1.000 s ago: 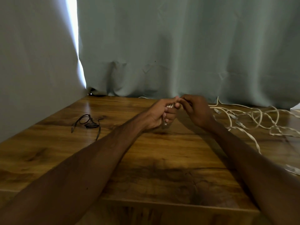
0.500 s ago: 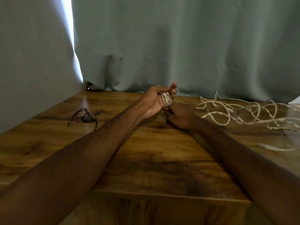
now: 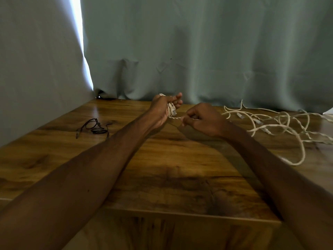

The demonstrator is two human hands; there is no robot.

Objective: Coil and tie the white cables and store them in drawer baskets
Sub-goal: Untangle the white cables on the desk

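My left hand (image 3: 164, 108) is raised above the far middle of the wooden table (image 3: 162, 159) and holds a small white cable coil (image 3: 171, 110) wound against its palm. A short taut length of that cable runs rightward to my right hand (image 3: 201, 119), which pinches it with curled fingers. A loose tangle of white cables (image 3: 281, 125) with small connectors lies spread on the table at the right, behind my right forearm.
A thin black cable (image 3: 93, 126) lies in a small loop on the table's left part. Grey-green curtains (image 3: 198, 51) hang close behind and to the left of the table. The table's front edge (image 3: 180, 216) runs below my forearms.
My right hand has moved from under the left hand out to the right, drawing a cable strand taut. The left hand still holds the coil, turned palm-right.
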